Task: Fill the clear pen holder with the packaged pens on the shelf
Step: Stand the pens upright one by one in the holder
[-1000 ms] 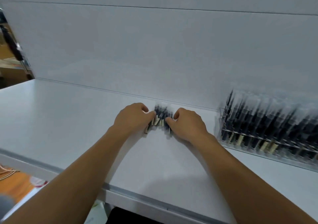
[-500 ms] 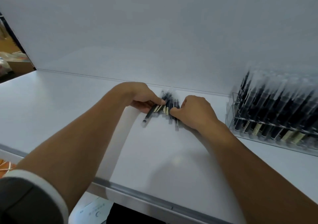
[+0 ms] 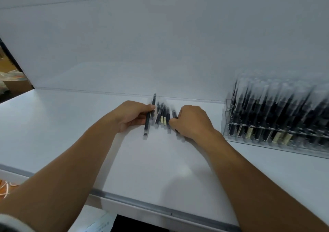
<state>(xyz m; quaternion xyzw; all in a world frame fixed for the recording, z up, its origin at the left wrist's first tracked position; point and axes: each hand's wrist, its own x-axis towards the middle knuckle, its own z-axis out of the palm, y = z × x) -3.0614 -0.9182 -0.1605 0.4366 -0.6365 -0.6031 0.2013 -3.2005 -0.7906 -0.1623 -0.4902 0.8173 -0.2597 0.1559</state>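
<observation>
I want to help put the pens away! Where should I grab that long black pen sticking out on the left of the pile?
Pinch its middle, coming from the left, like the left hand does. The pen lies flat on the shelf pointing away, and other pens crowd its right side. Its near end pokes out free too.

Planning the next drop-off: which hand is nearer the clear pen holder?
Right. The right hand grips loose pens just left of the pen holder; the left hand holds a single pen further left, beyond them.
</observation>
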